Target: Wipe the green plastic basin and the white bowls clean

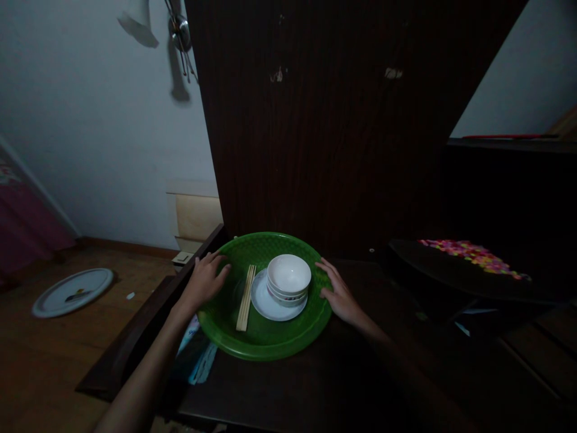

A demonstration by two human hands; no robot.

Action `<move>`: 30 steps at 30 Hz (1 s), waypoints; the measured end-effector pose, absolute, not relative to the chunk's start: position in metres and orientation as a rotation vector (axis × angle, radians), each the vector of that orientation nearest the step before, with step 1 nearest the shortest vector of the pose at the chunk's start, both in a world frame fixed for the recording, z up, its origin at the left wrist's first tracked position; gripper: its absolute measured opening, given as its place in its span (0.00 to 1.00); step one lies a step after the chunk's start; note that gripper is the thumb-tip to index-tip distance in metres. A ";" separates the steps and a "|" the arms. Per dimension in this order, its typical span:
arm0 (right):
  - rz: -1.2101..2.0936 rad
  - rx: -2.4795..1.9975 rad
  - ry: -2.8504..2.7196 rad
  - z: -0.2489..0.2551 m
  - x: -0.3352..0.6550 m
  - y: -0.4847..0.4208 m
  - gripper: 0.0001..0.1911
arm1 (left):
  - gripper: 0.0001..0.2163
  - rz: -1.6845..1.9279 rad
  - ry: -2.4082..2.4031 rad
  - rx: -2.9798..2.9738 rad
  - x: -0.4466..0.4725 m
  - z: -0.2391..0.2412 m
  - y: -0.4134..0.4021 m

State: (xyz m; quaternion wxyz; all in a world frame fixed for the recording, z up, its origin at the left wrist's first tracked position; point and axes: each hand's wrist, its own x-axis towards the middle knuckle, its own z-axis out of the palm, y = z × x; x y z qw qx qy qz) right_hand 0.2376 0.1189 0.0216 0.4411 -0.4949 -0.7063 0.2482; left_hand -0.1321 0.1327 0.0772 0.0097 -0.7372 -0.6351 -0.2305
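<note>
A round green plastic tray (264,343) rests on a dark table. On it lie wooden chopsticks (246,297) and a stack of white bowls (289,279) standing on a white plate (265,304). My left hand (205,279) grips the tray's left rim, fingers curled over the edge. My right hand (338,291) holds the right rim, fingers spread along it.
A tall dark wooden panel (324,120) stands right behind the tray. A dark object with a colourful patterned top (469,252) sits at the right. A white round plate (72,291) lies on the wooden floor at the left. Packets (198,355) lie under the tray's left edge.
</note>
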 end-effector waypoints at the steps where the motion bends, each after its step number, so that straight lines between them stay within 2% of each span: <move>1: 0.607 -1.227 -1.751 0.021 0.241 0.117 0.37 | 0.20 -0.724 -1.971 -2.314 -0.129 0.077 0.132; 18: 0.450 -1.292 -1.707 0.017 0.303 0.098 0.37 | 0.19 -0.929 -1.879 -2.453 -0.075 0.074 0.127; 30: 0.375 -1.351 -1.722 0.018 0.351 0.090 0.38 | 0.20 -0.887 -1.693 -2.659 -0.038 0.075 0.127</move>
